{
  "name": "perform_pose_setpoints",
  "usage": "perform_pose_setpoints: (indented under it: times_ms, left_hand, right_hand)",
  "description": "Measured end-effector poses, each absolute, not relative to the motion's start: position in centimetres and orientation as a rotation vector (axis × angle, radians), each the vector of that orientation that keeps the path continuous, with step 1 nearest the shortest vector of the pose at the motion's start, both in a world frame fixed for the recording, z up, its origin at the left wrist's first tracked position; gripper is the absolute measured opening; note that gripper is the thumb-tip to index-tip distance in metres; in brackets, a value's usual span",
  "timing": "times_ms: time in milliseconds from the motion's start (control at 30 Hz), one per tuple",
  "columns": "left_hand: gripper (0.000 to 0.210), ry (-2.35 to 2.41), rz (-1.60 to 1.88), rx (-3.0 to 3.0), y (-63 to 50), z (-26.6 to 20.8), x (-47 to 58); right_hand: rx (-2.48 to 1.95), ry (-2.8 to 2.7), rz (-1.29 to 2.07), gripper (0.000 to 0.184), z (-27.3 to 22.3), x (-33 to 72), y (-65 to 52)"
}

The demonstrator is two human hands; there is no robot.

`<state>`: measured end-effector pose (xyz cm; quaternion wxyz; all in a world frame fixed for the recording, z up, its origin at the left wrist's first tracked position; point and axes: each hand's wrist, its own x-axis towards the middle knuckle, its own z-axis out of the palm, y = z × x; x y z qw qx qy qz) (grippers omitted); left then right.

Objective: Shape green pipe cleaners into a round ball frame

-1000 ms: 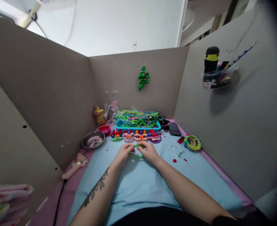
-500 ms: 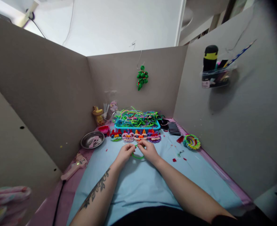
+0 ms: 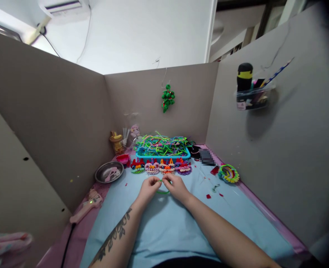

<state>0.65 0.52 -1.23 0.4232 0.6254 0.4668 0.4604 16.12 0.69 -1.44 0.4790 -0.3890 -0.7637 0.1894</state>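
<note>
Between my hands is a green pipe cleaner [image 3: 163,192], bent into a loop that hangs below the fingers. My left hand [image 3: 149,187] pinches it from the left, and my right hand [image 3: 176,186] pinches it from the right, with the fingertips almost meeting. The fingers hide the exact spot where the strands come together. Just beyond the hands stands a row of several colourful pipe-cleaner animal faces, among them an orange and white one [image 3: 167,167] and a purple one [image 3: 183,167].
Behind the faces is a blue tray [image 3: 164,158] heaped with pipe cleaners. A metal bowl [image 3: 109,172] and a pink glue gun [image 3: 86,207] lie to the left. At right are a green-yellow pipe-cleaner ring [image 3: 228,174] and red scraps [image 3: 208,196]. Grey partitions [image 3: 164,123] enclose the table.
The camera has tilted up a little, so the scene sits lower. Both hands keep their pinch on the green loop, which appears slightly less visible below the fingers.
</note>
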Motion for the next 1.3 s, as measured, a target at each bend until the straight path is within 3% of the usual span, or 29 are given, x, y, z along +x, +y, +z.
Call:
perform_pose_setpoints:
  times_ms: [333, 500, 633, 900, 1167, 1300]
  left_hand:
    - [0.015, 1.36, 1.316, 2.165, -0.5, -1.3, 0.9]
    - [0.016, 1.349, 1.354, 2.022, -0.4, -1.3, 0.8]
    - [0.029, 1.289, 1.312, 1.76, 0.3, -1.3, 0.6]
    - [0.025, 1.207, 1.18, 1.741, 0.8, -1.3, 0.5]
    - [0.019, 1.261, 1.303, 2.076, -0.2, -0.9, 0.5]
    - [0.017, 1.268, 1.286, 2.189, -0.3, -0.9, 0.3]
  right_hand:
    - [-0.961, -1.804, 0.576, 0.014, -1.5, 15.8, 0.7]
    - [-0.968, -1.739, 0.609, 0.016, -1.5, 15.9, 0.8]
    - [-1.003, -1.684, 0.589, 0.016, -1.2, 16.2, 1.0]
    - [-0.966, -1.721, 0.594, 0.014, -1.0, 16.2, 1.0]
    - [-0.954, -1.604, 1.096, 0.039, -1.7, 16.2, 1.8]
    - [-0.913, -1.531, 1.266, 0.037, -1.7, 16.0, 1.6]
